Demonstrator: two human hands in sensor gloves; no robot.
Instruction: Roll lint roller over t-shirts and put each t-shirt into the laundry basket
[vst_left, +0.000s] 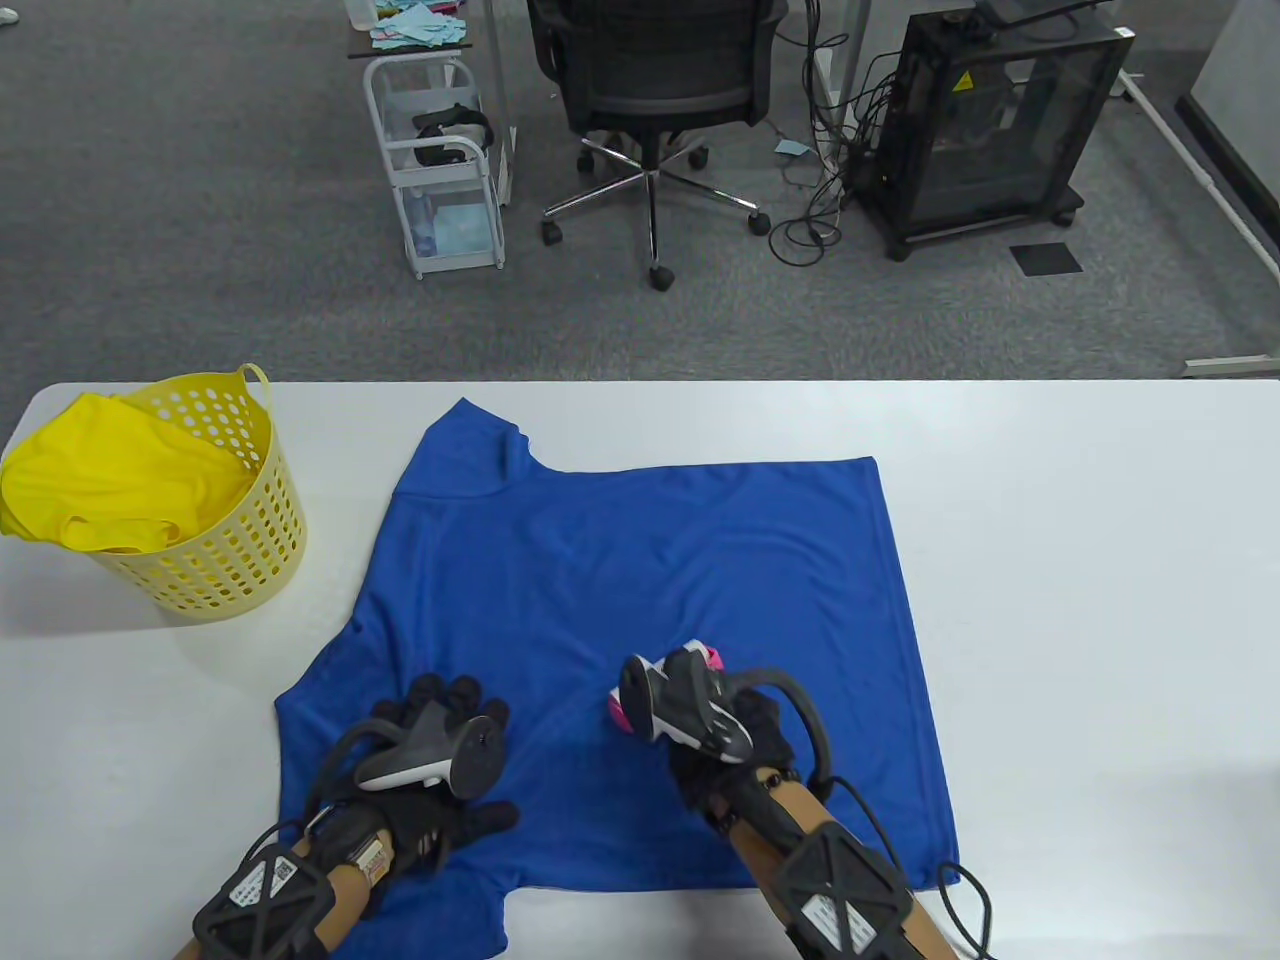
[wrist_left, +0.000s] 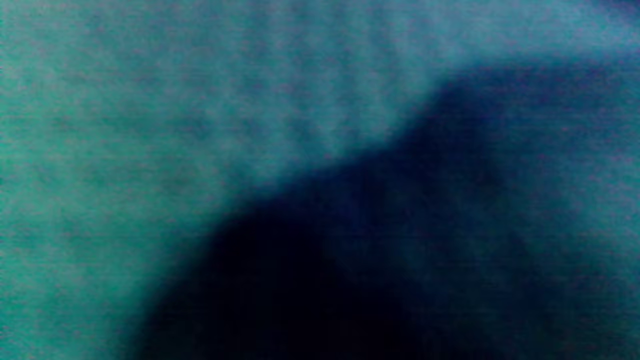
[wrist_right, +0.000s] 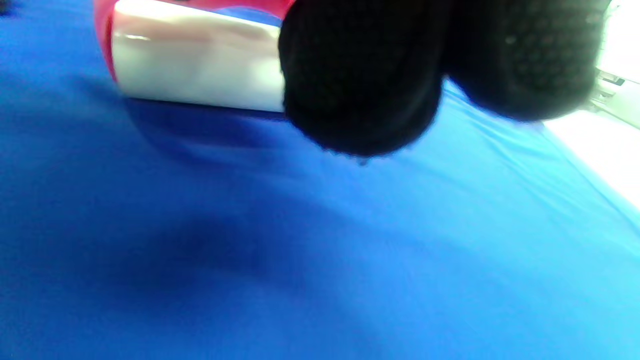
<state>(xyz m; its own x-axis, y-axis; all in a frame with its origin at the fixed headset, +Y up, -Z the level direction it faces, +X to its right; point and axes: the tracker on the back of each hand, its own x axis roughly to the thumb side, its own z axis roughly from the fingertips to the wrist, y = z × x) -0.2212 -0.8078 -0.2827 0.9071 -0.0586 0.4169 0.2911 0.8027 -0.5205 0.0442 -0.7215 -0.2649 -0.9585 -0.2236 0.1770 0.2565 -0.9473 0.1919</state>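
A blue t-shirt (vst_left: 620, 560) lies spread flat on the white table (vst_left: 1080, 560). My left hand (vst_left: 440, 730) rests flat on the shirt's near left part, fingers straight, holding it down. My right hand (vst_left: 720, 720) grips a pink and white lint roller (vst_left: 620, 708), whose roll (wrist_right: 195, 70) touches the shirt (wrist_right: 320, 250) near the front middle. Curled gloved fingers (wrist_right: 360, 75) hang over the roller in the right wrist view. The left wrist view is a blur of blue cloth (wrist_left: 150, 125) and dark shadow. A yellow laundry basket (vst_left: 230, 560) at the far left holds a yellow t-shirt (vst_left: 110, 480).
The basket stands near the table's left edge. Beyond the table's far edge are an office chair (vst_left: 650, 90), a white trolley (vst_left: 440, 170) and a black cabinet (vst_left: 1000, 120) on the grey floor.
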